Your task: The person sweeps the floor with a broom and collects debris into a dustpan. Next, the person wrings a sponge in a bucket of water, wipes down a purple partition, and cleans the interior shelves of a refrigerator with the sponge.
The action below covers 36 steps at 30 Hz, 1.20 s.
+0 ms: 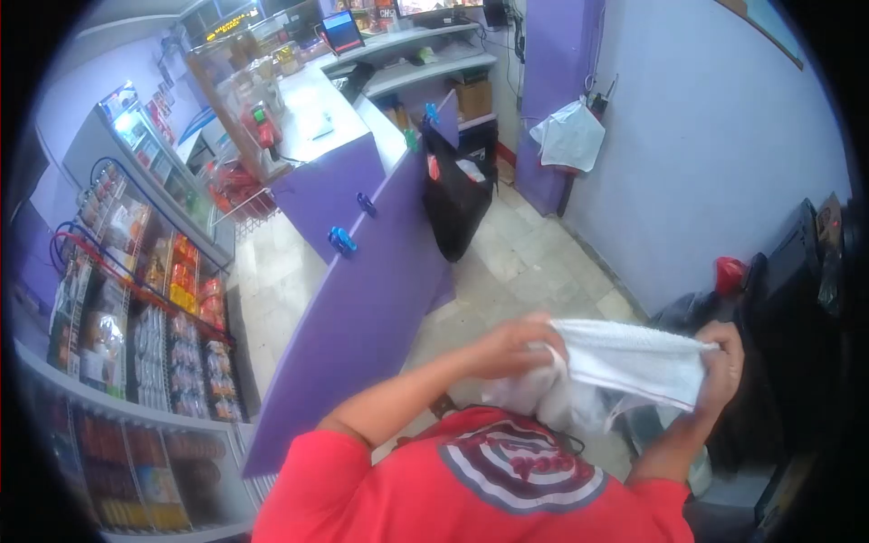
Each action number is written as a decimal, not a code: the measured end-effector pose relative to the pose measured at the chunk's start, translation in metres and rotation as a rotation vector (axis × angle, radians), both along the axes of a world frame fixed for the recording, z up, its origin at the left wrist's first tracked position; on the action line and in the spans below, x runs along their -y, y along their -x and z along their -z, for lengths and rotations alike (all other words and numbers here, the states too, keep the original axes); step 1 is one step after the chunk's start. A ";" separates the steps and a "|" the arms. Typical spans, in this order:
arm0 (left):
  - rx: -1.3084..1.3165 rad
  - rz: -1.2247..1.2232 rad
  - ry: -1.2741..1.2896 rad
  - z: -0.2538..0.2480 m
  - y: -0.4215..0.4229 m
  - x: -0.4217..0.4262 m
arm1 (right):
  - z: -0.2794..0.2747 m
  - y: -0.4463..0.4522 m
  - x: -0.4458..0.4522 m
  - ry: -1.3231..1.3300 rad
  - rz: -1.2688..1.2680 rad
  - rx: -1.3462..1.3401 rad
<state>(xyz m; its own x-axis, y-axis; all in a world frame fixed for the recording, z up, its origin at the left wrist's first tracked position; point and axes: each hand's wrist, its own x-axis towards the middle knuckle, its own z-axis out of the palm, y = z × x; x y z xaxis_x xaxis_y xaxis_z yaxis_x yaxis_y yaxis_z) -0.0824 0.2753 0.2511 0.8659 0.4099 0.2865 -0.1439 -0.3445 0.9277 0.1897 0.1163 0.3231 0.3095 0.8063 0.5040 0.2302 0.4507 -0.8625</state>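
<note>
A white cloth [634,357] is stretched between my two hands in front of my red shirt. My left hand [529,347] grips its left end, fingers closed around the fabric. At the cloth's right end, my right hand [722,362] is closed on the edge near the corner. Below and left of the cloth hangs some whitish, bunched material [566,398]; whether it is part of the cloth or a separate piece I cannot tell.
A purple partition [362,308] with blue clips stands left of me, and a black bag [455,195] hangs at its far end. Snack shelves [149,299] line the left. Another white cloth [572,136] hangs by the wall. Dark items [787,317] are at right.
</note>
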 end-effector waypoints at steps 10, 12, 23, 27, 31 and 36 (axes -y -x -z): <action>0.328 -0.175 0.148 -0.029 0.087 -0.088 | 0.081 0.168 -0.180 0.231 -0.668 0.448; 0.410 -0.132 0.314 -0.031 0.100 -0.104 | 0.097 0.220 -0.225 0.017 -0.511 0.800; 0.241 -0.822 0.138 -0.026 0.142 -0.171 | -0.021 0.186 -0.362 0.442 -0.345 -0.401; -0.174 -0.994 -0.303 -0.003 0.162 -0.156 | -0.097 0.247 -0.455 0.243 -0.512 -0.348; -0.509 -1.517 -0.500 0.016 0.161 -0.115 | -0.127 0.328 -0.583 0.277 -0.859 -0.375; -0.877 -2.111 -0.375 0.032 0.142 -0.051 | -0.118 0.458 -0.693 0.143 -0.985 -0.262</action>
